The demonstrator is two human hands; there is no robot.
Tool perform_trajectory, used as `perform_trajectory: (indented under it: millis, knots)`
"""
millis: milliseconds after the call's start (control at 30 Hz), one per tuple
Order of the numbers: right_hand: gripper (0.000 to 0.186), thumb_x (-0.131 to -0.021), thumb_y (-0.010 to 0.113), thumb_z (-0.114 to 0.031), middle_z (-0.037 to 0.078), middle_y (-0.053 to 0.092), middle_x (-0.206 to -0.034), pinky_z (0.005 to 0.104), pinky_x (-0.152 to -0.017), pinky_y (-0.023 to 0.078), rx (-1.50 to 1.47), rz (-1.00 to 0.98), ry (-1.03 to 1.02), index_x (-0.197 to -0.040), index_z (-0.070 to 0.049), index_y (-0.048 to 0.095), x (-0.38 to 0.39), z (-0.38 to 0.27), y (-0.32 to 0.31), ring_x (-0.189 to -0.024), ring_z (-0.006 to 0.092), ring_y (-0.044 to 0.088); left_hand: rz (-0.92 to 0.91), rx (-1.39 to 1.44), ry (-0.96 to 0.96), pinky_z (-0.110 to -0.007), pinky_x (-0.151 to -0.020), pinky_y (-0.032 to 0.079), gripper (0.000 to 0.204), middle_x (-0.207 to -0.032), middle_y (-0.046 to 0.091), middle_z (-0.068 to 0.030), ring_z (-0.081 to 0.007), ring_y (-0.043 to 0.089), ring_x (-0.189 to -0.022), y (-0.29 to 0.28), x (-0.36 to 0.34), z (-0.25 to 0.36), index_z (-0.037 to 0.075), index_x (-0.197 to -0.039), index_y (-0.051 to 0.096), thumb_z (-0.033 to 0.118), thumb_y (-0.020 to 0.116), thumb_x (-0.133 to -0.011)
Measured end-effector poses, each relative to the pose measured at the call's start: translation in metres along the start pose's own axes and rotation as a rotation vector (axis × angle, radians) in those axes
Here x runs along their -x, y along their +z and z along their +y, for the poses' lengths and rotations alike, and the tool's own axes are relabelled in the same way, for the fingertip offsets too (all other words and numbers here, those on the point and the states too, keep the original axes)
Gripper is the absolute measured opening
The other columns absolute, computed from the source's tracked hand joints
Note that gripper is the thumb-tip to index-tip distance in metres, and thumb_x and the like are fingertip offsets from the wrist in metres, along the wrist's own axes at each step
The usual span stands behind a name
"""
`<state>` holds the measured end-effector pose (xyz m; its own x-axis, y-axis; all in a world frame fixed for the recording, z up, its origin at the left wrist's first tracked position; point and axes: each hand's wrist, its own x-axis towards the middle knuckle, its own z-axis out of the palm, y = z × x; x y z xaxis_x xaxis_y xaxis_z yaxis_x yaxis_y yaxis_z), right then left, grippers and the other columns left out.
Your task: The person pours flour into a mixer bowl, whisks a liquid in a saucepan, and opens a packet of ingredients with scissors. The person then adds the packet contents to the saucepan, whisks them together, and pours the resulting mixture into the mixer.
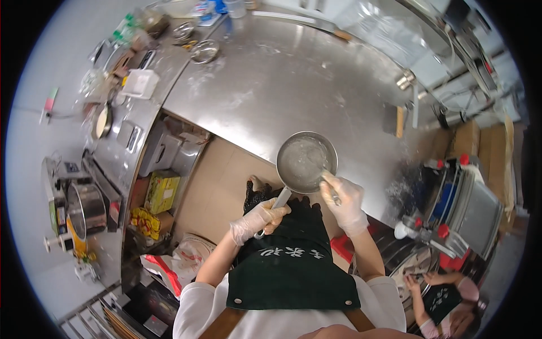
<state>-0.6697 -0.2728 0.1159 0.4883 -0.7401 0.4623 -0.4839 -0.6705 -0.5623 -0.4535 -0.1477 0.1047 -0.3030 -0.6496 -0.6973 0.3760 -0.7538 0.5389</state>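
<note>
A round metal saucepan (284,148) is held over the near edge of the steel worktable. My left hand (261,219), in a thin clear glove, is wrapped round its long handle (282,198). A pale, thin whitish mixture (302,157) covers the bottom of the pan. My right hand (345,202), gloved too, grips a metal-handled utensil (336,199) over the pan's right rim. The utensil's lower end reaches into the pan, where it is blurred, so I cannot make out its exact kind.
The steel worktable (243,96) carries white powdery smears. Metal bowls (204,51) stand at its far left, a wooden-handled scraper (400,121) at the right. Left is a side counter with a white tub (140,83) and steel pot (86,209). A co-worker (443,302) works at lower right.
</note>
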Motion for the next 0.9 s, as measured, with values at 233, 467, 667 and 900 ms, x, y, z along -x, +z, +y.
perform_trajectory:
  millis: [233,467,667,900]
  knots:
    - [0.023,-0.077,0.076,-0.004,0.008,0.067,-0.072,0.0347,-0.054,0.052,-0.205,-0.295,-0.182,-0.099,-0.006,0.071,-0.058,-0.058,0.048,-0.061,0.0229,0.065,0.048,0.137,0.135,-0.022,-0.04,0.03,0.032,-0.06,0.044,0.0026,-0.0066,0.038,-0.043,-0.05,0.044,-0.007,-0.001,-0.113,0.052,0.025,0.06,-0.097]
    - [0.018,-0.08,0.073,-0.004,0.012,0.069,-0.076,0.0346,-0.059,0.053,-0.391,-0.56,-0.227,-0.097,-0.004,0.072,-0.113,-0.133,0.113,-0.061,0.0221,0.065,0.146,0.247,0.276,-0.022,-0.041,0.032,0.03,-0.06,0.042,0.0035,-0.0055,0.037,-0.044,-0.116,0.09,-0.014,0.002,-0.11,0.052,0.028,0.059,-0.097]
    - [0.016,-0.077,0.074,-0.006,0.01,0.07,-0.074,0.0329,-0.055,0.052,-0.371,-0.43,-0.407,-0.093,-0.006,0.073,-0.149,-0.168,0.201,-0.055,0.0225,0.065,0.279,0.393,0.433,-0.022,-0.041,0.031,0.03,-0.06,0.042,0.0042,-0.005,0.037,-0.045,-0.172,0.133,-0.026,0.002,-0.111,0.052,0.027,0.058,-0.098]
    - [0.014,-0.08,0.073,-0.007,0.014,0.072,-0.081,0.0313,-0.062,0.055,-0.493,-0.592,-0.337,-0.093,-0.001,0.073,-0.195,-0.232,0.311,-0.065,0.022,0.07,0.485,0.659,0.528,-0.02,-0.039,0.031,0.017,-0.059,0.041,0.0071,-0.0025,0.035,-0.043,-0.227,0.164,-0.02,0.009,-0.094,0.049,0.022,0.06,-0.096]
